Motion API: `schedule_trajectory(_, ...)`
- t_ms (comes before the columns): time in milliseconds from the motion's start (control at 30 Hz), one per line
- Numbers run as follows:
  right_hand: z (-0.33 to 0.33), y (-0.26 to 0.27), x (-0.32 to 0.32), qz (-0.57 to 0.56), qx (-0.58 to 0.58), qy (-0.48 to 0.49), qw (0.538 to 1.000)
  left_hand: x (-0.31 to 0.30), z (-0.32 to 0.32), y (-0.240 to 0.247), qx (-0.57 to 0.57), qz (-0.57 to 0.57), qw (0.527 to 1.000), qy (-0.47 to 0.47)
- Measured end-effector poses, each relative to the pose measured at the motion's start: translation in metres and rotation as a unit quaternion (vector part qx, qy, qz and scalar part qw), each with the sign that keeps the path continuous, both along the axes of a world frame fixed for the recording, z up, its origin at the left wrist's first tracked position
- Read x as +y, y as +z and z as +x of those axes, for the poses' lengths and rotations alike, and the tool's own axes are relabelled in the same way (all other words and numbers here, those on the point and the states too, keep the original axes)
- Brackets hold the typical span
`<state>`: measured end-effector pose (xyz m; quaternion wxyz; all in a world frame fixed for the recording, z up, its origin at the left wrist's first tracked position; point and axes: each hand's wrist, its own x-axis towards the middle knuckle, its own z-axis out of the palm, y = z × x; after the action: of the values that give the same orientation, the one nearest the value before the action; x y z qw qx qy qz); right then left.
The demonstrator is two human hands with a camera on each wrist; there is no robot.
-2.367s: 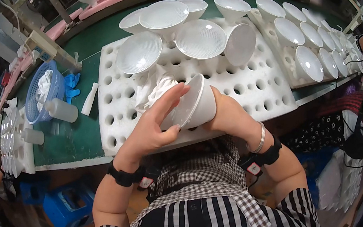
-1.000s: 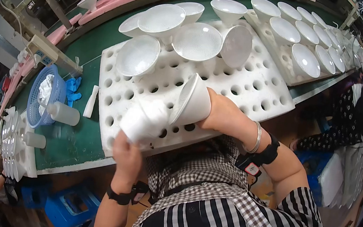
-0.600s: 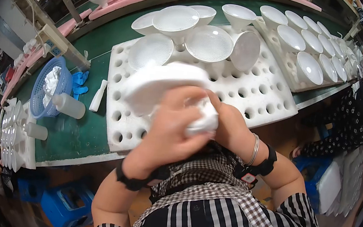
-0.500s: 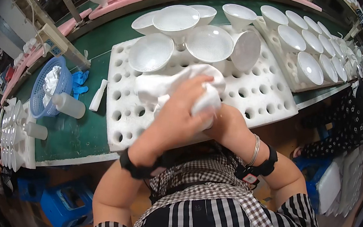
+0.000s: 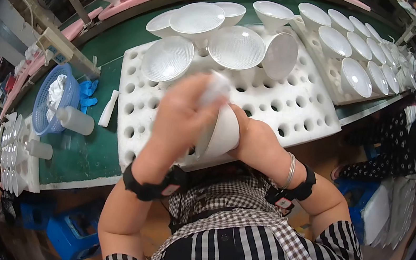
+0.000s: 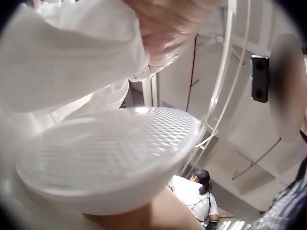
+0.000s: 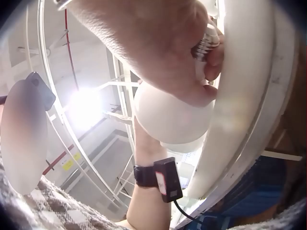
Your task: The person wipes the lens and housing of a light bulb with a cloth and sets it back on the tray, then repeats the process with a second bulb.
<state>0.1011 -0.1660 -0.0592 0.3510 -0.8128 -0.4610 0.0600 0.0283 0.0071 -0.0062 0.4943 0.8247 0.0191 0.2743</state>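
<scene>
My right hand [image 5: 256,138] grips a white reflector light bulb [image 5: 227,131] by its narrow neck, its wide face turned to the left. In the right wrist view, the fingers curl round the neck beside the threaded screw base [image 7: 207,44]. Blurred in the head view, my left hand [image 5: 178,118] holds a bunched white cloth [image 5: 217,87] in front of the bulb's face. The left wrist view shows the cloth hanging over the dimpled lens [image 6: 110,143]. Below both hands lies a white foam board with round holes [image 5: 296,108].
Several reflector bulbs [image 5: 236,48] stand at the back of the foam board. A second board [image 5: 327,75] at the right carries more. To the left are a blue basket [image 5: 40,112], a blue glove [image 5: 86,96], a white tube [image 5: 109,108] and a squeeze bottle [image 5: 77,120].
The left hand shook out the cloth, brought it over the bulb and bunched it, then moved slightly left and up, uncovering the bulb's side. The right hand kept hold of the bulb.
</scene>
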Motion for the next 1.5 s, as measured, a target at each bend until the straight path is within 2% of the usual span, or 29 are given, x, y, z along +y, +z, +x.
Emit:
schedule_trajectory(33, 0.001, -0.003, 0.001, 0.032, -0.001, 0.01, 0.999, -0.004, -0.003, 0.001, 0.002, -0.001, 1.0, 0.004)
schedule_trajectory(100, 0.002, -0.004, 0.002, 0.028, 0.003, 0.026, 0.999, -0.014, -0.012, 0.006, -0.035, 0.268, 0.963, 0.0)
schedule_trajectory(167, 0.006, -0.003, 0.003, 0.026, 0.006, 0.036, 0.999, -0.02, -0.025, 0.002, -0.058, 0.257, 0.965, 0.015)
schedule_trajectory(233, 0.01, -0.005, 0.004, -0.021, -0.021, 0.02, 0.999, -0.019, -0.051, -0.013, -0.053, 0.285, 0.957, -0.018)
schedule_trajectory(367, 0.014, -0.002, 0.004, -0.024, 0.0, 0.041, 0.999, -0.004, -0.087, -0.059, -0.017, 0.326, 0.943, -0.072)
schedule_trajectory(433, 0.011, 0.004, 0.005, -0.031, 0.006, 0.013, 0.999, 0.001, -0.097, -0.051, -0.014, 0.318, 0.948, 0.002)
schedule_trajectory(533, 0.005, 0.003, 0.005, -0.014, -0.015, 0.005, 1.0, 0.019, -0.092, -0.026, -0.157, 0.294, 0.933, 0.138)
schedule_trajectory(567, 0.003, 0.001, 0.004, 0.009, -0.027, 0.011, 1.0, 0.03, -0.096, -0.03, -0.114, 0.216, 0.945, 0.216)
schedule_trajectory(600, 0.002, 0.003, 0.004, 0.011, -0.026, 0.013, 1.0, 0.036, -0.085, -0.012, -0.048, 0.206, 0.954, 0.214)
schedule_trajectory(633, 0.0, 0.006, 0.003, 0.001, -0.02, 0.006, 1.0, 0.039, -0.071, -0.001, -0.048, 0.302, 0.931, 0.201)
schedule_trajectory(700, 0.0, 0.008, 0.003, -0.006, -0.017, 0.0, 1.0, 0.034, -0.066, -0.002, 0.014, 0.464, 0.848, 0.255)
schedule_trajectory(733, 0.0, 0.006, 0.003, -0.014, -0.021, -0.007, 1.0, 0.03, -0.066, -0.002, 0.012, 0.467, 0.847, 0.254)
schedule_trajectory(767, -0.001, 0.004, 0.002, -0.023, -0.022, -0.016, 0.999, 0.024, -0.07, -0.004, 0.024, 0.328, 0.929, 0.167)
schedule_trajectory(800, -0.002, 0.003, 0.002, -0.024, -0.019, -0.019, 0.999, 0.018, -0.072, -0.008, 0.038, 0.177, 0.981, 0.076)
schedule_trajectory(833, -0.003, 0.003, 0.002, -0.015, -0.029, -0.015, 0.999, 0.01, -0.07, -0.013, 0.042, 0.174, 0.981, 0.075)
schedule_trajectory(867, -0.004, 0.004, 0.002, -0.007, -0.04, -0.009, 0.999, 0.001, -0.067, -0.018, 0.086, -0.036, 0.996, -0.006)
schedule_trajectory(900, -0.003, 0.004, 0.002, -0.01, -0.041, -0.006, 0.999, -0.002, -0.066, -0.021, 0.123, -0.244, 0.958, -0.085)
schedule_trajectory(1267, -0.014, 0.003, 0.0, -0.057, -0.068, -0.001, 0.996, 0.003, -0.051, -0.004, 0.168, -0.286, 0.939, -0.092)
schedule_trajectory(1500, -0.015, 0.002, 0.0, -0.041, -0.088, -0.009, 0.995, 0.002, -0.035, 0.0, 0.202, -0.334, 0.916, -0.089)
